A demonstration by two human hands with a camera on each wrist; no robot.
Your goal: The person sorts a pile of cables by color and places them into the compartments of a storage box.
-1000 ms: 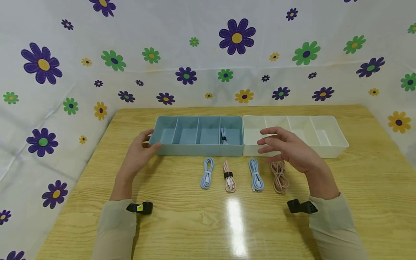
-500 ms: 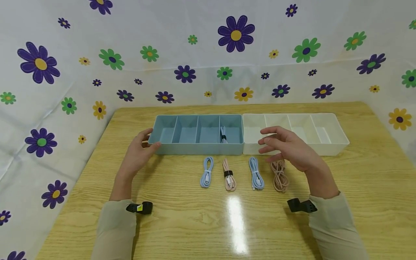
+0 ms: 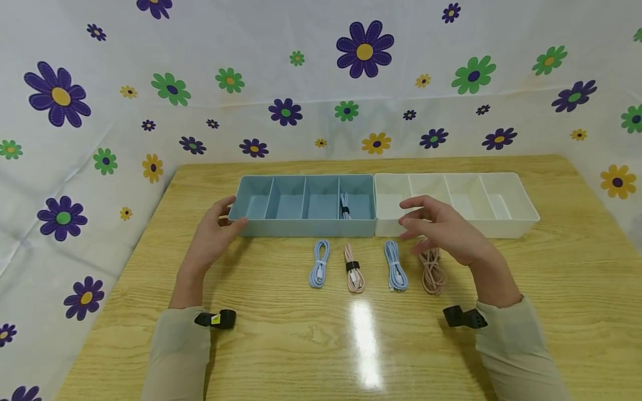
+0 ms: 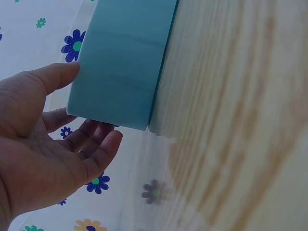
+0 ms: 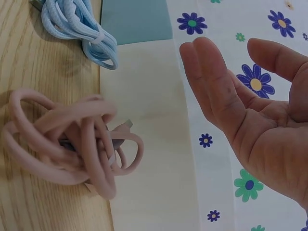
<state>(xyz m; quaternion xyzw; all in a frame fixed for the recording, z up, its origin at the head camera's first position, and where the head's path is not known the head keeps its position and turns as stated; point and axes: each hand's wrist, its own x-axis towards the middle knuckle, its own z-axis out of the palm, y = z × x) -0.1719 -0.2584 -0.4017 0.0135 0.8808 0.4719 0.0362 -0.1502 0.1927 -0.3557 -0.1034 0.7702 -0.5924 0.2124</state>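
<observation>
My left hand [image 3: 213, 236] is at the left end of a blue divided box [image 3: 306, 229]. In the left wrist view, the thumb tip of that hand [image 4: 43, 149] lies at the box's [image 4: 120, 67] corner edge, its loosely bent fingers just beyond the end wall. My right hand [image 3: 453, 234] hovers with relaxed fingers before a white divided box [image 3: 506, 229], holding nothing. Below it lies a coiled brownish-pink cable [image 3: 432, 275], seen large in the right wrist view beside the hand [image 5: 260, 120]. One bundled blue cable [image 3: 345, 207] with a black strap stands in the blue box's rightmost compartment.
On the wooden table [image 3: 301, 345], before the boxes, lie a light blue cable [image 3: 317, 275], a pink cable [image 3: 356, 284] with a black strap, and another light blue cable [image 3: 397, 275]. The boxes stand end to end. A flower-print cloth [image 3: 321, 78] hangs behind and at the sides.
The head view has tilted slightly, so the boxes and cables sit a little higher in it. Both hands keep nearly the same places; the right fingers have shifted slightly.
</observation>
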